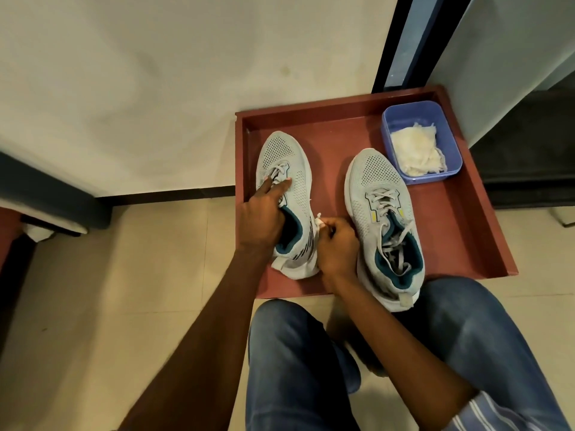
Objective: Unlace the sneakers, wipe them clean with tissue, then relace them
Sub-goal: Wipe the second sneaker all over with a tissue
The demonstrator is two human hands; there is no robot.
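Observation:
Two pale grey sneakers with teal linings stand in a red-brown tray [460,231]. My left hand [264,213] grips the left sneaker [283,154] at its tongue, thumb and fingers over the lower laces. My right hand [337,247] pinches a small white piece of tissue [320,221] against that sneaker's right side, near the heel. The right sneaker [373,194] stands untouched beside it, its laces loose and trailing into the opening.
A blue plastic tub [448,132] holding crumpled white tissue [417,150] sits in the tray's far right corner. A wall stands behind the tray, a dark door frame [401,42] at the back right. My knees in blue jeans [466,331] are just below the tray.

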